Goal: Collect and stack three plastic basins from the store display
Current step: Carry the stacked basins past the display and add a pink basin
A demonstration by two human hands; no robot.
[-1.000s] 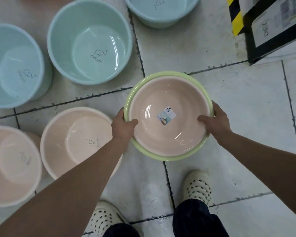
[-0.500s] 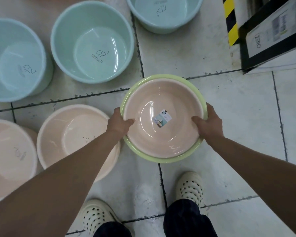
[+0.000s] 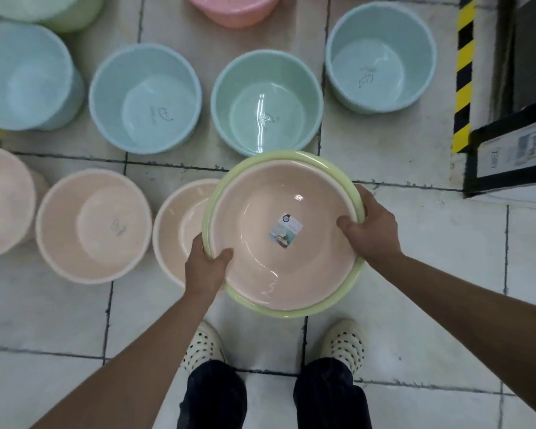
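Tiled floor (image 3: 415, 243) bears blue basins (image 3: 145, 99), peach basins (image 3: 93, 226).

The green basin (image 3: 285, 156) shows only its rim around the peach basin (image 3: 260, 218); label (image 3: 285, 231) illegible.

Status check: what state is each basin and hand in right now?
peach basin: nested inside the green basin, empty except a sticker.
green basin: outer one of the pair, held up.
left hand: grips both rims, near-left side.
right hand: grips both rims, right side.
blue basins: upright, empty.
loose peach basins: upright, empty.
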